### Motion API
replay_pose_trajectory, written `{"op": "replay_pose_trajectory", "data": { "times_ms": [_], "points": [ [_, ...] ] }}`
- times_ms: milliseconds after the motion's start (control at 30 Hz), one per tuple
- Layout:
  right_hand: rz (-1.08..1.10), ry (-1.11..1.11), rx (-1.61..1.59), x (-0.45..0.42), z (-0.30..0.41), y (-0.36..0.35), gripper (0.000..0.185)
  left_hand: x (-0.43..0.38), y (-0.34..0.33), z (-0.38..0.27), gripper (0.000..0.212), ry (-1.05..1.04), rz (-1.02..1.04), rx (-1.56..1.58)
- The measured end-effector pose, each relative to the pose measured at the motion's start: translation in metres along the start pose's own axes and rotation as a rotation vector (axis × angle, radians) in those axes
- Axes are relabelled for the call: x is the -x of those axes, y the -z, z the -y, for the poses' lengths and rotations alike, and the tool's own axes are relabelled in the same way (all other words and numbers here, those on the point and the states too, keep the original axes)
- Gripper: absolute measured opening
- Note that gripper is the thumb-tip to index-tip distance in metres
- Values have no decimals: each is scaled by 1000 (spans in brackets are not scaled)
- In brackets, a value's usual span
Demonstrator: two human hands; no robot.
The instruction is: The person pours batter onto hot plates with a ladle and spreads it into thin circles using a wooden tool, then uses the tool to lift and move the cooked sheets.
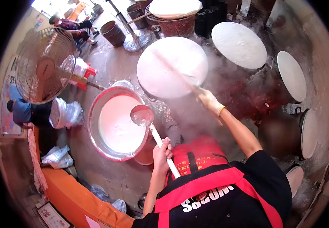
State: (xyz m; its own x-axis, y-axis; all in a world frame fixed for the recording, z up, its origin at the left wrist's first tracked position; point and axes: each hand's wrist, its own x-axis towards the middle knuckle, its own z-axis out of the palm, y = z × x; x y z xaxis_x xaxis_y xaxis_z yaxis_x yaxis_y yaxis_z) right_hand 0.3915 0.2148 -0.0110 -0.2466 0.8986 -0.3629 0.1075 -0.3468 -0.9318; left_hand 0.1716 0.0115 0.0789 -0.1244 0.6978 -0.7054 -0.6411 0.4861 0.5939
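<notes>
My left hand, bare, grips the white handle of a metal ladle. The ladle's bowl hangs over the near right rim of a large metal pot of white liquid. In a pale work glove, my right hand holds a long wooden stick, blurred by motion. It slants across a round white surface that looks coated with batter. Steam drifts around this surface. Whether the stick touches it, I cannot tell.
More round white-topped vessels curve along the right. A standing fan and a red stool are at left. White sheets lie stacked on a drum at the back. Two people are farther off.
</notes>
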Motion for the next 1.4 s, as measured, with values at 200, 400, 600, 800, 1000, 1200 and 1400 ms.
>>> {"op": "replay_pose_trajectory", "data": {
  "times_ms": [200,400,600,800,1000,1200,1400],
  "points": [
    [-489,159,-424,23,-13,-14,37,-18,31,-35,9,58,83,10],
    [-276,45,-163,31,3,-62,42,-31,36,-61,6,-3,135,-134],
    [-564,17,-361,39,-37,-98,37,-36,61,-82,7,119,265,-211],
    [-622,131,-176,-7,-20,-35,47,-37,68,-92,8,222,317,-264],
    [-246,-197,-116,71,23,-67,39,-81,67,-108,9,215,310,-310],
    [-699,-61,-423,101,-41,-108,28,-181,-1,-132,16,-122,358,-635],
    [-384,-195,-674,66,-23,-164,24,-207,-56,-86,14,-13,209,-520]
  ]
}}
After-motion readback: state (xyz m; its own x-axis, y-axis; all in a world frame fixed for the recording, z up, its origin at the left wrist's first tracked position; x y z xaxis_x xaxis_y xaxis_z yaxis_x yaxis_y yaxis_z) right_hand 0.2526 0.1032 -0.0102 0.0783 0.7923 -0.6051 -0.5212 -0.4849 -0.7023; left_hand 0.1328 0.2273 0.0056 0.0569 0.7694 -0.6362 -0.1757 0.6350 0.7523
